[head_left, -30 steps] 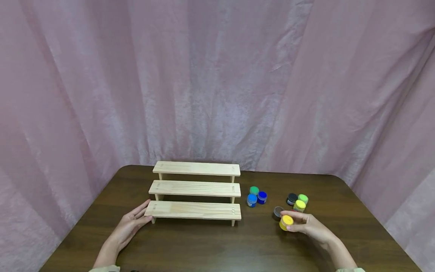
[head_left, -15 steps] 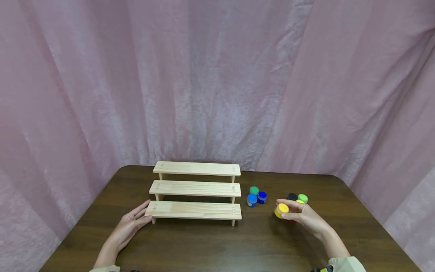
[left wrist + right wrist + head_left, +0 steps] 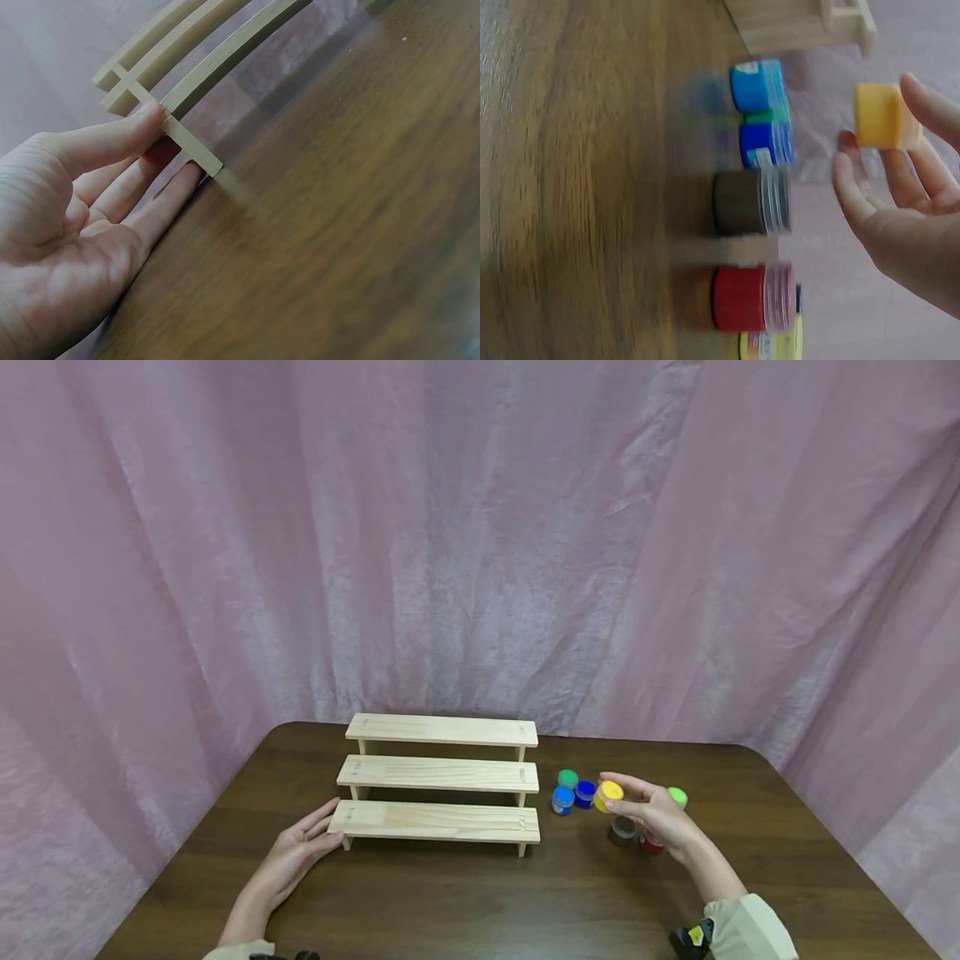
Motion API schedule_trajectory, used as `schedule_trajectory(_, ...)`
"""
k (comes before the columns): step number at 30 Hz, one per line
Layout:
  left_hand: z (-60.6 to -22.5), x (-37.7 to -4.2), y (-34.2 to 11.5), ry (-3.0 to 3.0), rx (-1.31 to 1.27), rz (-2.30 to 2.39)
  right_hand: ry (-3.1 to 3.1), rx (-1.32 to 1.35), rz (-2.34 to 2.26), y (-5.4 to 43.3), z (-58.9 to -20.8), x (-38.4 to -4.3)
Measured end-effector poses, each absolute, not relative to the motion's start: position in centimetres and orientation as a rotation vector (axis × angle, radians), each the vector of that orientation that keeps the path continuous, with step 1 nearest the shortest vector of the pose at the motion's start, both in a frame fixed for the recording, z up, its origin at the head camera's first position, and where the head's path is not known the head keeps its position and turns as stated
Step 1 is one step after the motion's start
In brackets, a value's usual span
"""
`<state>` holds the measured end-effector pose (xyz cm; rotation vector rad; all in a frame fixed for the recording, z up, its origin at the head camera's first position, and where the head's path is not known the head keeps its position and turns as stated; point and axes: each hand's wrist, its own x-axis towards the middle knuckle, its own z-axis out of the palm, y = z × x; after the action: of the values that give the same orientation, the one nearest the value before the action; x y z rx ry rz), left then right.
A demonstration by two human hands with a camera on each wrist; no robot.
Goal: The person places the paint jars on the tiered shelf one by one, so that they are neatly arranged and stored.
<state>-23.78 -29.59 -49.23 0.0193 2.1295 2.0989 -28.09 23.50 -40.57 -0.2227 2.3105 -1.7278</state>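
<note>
My right hand [image 3: 660, 818] holds a small yellow paint jar [image 3: 608, 796] between thumb and fingers. The right wrist view shows this jar [image 3: 877, 115] raised off the table, level with the fingertips. Below and beside it stand a brown jar [image 3: 622, 831] and a red jar [image 3: 652, 842]. Two blue jars, one light [image 3: 562, 800] and one dark [image 3: 585, 793], stand with a green jar [image 3: 567, 778] to its left. My left hand [image 3: 292, 857] grips the left end of a three-tier wooden stand [image 3: 435, 821], thumb at the lowest plank's front corner [image 3: 169, 105], other fingers by the leg.
Behind the right hand a light green jar [image 3: 677, 797] shows. A yellow jar [image 3: 772, 346] appears beyond the red one in the right wrist view. The brown table [image 3: 450, 902] ends at a pink curtain [image 3: 480, 568] behind the stand.
The right hand has carried the yellow jar up and to the left, away from the red and brown jars, toward the blue ones. The left hand keeps its place at the stand.
</note>
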Motion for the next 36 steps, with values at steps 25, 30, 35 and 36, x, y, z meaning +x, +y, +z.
schedule_trajectory(25,-49.4,-23.9,-28.0,2.112,-0.005,2.194,2.470,-0.174,-1.787,18.6,-38.1,-31.2)
schedule_trajectory(30,-49.3,-23.9,-28.5,2.114,-0.016,2.190,2.434,-0.239,-1.832,16.3,-37.5,-32.1)
schedule_trajectory(35,-49.2,-23.6,-29.0,2.129,-0.016,2.191,2.403,-0.274,-1.876,14.1,-37.4,-32.9)
schedule_trajectory(36,-49.2,-23.5,-29.1,2.132,-0.015,2.191,2.397,-0.289,-1.884,13.7,-37.4,-33.0)
